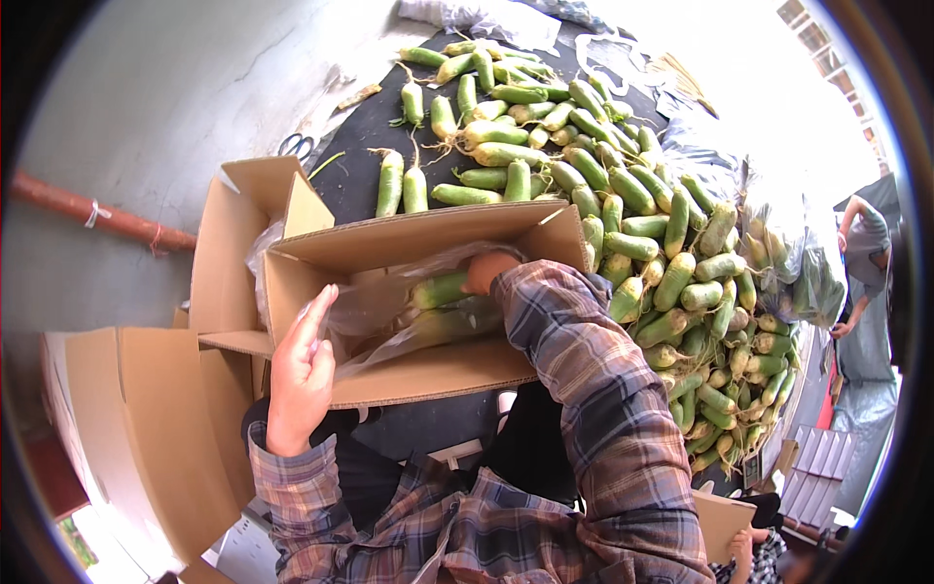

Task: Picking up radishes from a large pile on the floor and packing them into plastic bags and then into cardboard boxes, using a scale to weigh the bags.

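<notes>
While my left hand (304, 375), fingers straight, perhaps holds back the bag (375, 300), my right hand (489, 272) is at a green radish (438, 290) inside the box (438, 381), its grip I cannot tell.

A produce-packing area: long green root vegetables with pale ends (674, 280) lie heaped from twelve to four o'clock; an open brown cardboard box (438, 380) lined with clear plastic film (362, 316) holds more mid-dial; another brown carton (161, 409) stands at eight.
</notes>
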{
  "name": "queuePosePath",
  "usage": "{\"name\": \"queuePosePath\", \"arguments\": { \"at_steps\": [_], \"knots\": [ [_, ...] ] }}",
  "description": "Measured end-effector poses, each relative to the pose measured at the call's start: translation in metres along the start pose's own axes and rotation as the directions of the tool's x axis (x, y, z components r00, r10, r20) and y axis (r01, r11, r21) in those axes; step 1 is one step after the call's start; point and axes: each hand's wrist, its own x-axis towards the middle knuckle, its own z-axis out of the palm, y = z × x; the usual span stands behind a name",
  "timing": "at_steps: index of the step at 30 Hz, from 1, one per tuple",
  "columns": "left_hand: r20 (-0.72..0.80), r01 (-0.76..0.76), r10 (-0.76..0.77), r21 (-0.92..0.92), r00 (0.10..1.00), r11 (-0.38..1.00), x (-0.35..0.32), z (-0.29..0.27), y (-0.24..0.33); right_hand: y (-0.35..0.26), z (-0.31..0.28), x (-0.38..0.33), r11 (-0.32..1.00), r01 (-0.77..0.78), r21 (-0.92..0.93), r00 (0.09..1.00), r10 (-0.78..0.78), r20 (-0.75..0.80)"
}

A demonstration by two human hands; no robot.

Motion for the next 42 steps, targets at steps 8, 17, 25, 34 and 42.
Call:
{"name": "queuePosePath", "arguments": {
  "at_steps": [8,17,25,34,42],
  "knots": [
    [-0.030,0.124,-0.135,-0.240,0.990,0.963,-0.002,-0.003,0.005,-0.075,-0.033,-0.094,0.858,0.340,-0.385,0.926,-0.234,0.297],
    [-0.118,0.104,-0.116,-0.103,0.986,0.989,0.004,0.010,0.006,0.006,-0.112,-0.254,0.746,0.633,-0.208,0.676,-0.663,-0.322],
    [-0.213,0.118,-0.150,-0.158,0.966,0.980,0.005,0.005,-0.007,0.177,-0.097,-0.108,0.832,0.281,0.479,0.694,0.169,-0.700],
    [-0.275,0.211,-0.216,-0.049,0.937,0.976,0.011,0.007,-0.006,0.195,-0.038,0.099,0.771,-0.035,0.636,0.698,0.474,-0.537],
    [-0.320,0.250,-0.267,-0.094,0.909,0.964,0.013,0.005,-0.007,0.182,-0.040,0.148,0.820,0.044,-0.571,0.683,-0.441,-0.582]
  ]
}}
